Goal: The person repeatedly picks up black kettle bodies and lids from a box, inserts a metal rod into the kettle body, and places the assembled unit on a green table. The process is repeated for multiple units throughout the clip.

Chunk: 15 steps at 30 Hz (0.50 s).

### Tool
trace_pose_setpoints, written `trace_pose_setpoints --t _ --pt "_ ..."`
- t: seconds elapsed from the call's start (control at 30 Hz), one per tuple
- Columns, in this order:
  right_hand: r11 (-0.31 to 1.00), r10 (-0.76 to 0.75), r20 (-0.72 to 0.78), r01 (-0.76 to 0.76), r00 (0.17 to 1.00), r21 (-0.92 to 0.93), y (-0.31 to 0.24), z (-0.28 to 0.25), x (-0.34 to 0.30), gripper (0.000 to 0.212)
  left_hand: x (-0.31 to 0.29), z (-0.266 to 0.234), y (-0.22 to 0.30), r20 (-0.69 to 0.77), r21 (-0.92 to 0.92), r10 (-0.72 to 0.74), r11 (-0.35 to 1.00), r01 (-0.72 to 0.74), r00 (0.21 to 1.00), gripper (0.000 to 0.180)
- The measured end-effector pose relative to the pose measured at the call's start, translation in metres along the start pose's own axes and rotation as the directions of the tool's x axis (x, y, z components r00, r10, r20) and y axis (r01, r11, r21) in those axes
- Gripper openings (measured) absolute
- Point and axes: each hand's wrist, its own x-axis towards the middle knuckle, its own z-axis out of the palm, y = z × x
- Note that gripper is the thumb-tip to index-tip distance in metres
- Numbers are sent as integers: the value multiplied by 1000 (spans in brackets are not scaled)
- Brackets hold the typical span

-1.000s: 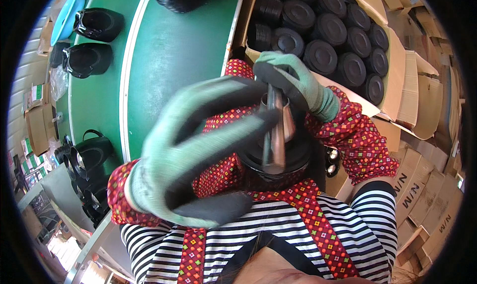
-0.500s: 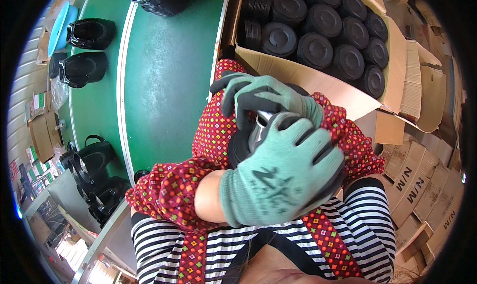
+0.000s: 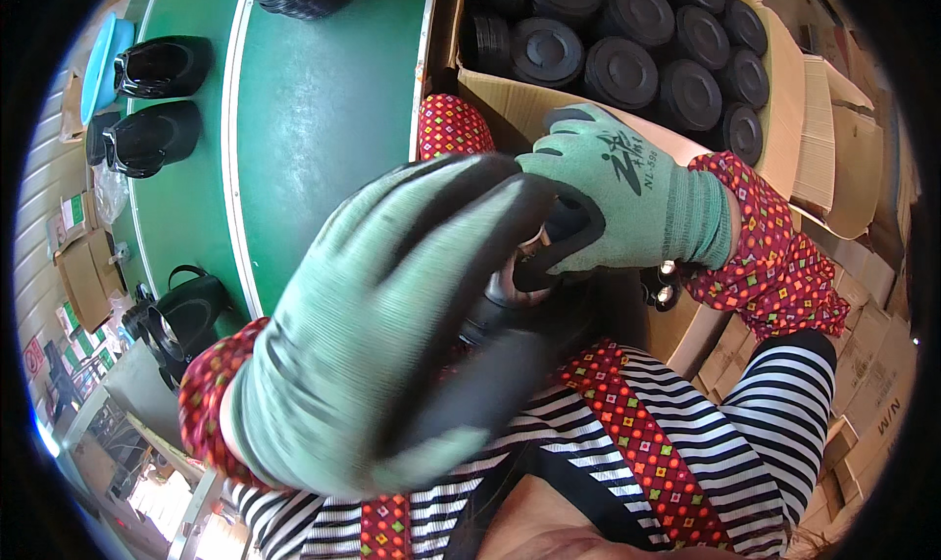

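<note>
Swinging left: the left hand (image 3: pixel 392 315) has pulled off the lap and turned, now a pale green blur, its thumb well apart from the fingers; half a second, 0.5 s, ago it lay back-up across the middle.
Left hold: open wide; the fingertips overlap the right hand's fingers in view, and whether they touch I cannot tell.
Right hand: now the right hand (image 3: pixel 627 193) shows the back of its glove, where before it was half hidden behind the left; its fingers are bent and its thumb rests at the metal, but how firmly they close I cannot tell.
Shiny metal piece: here it is, the shiny metal piece (image 3: pixel 508 284), over the lap between the 2 hands, just under the right thumb, mostly covered.
Dark round base: below the metal, the dark round base (image 3: pixel 482 320) is partly hidden by the left thumb.
Carton: beyond the right hand, the open carton (image 3: pixel 781 80) holds its black discs (image 3: pixel 620 73) in stacks, as before.
Green counter: the counter (image 3: pixel 323 119) bears 2 glossy black vessels, the nearer (image 3: pixel 155 137) and the farther (image 3: pixel 167 67), near a blue basin (image 3: pixel 101 70); all sit slightly further left in view now.
</note>
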Motion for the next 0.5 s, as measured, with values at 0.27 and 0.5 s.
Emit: trace_pose_setpoints --t 0.27,0.5 --pt "981 126 -297 -164 947 -106 -37 22 -10 67 9 25 -39 158 -4 -268 962 273 950 55" --pt "900 337 -167 -369 927 -230 -80 -5 -18 69 28 46 -112 59 -164 29 986 -19 998 37"
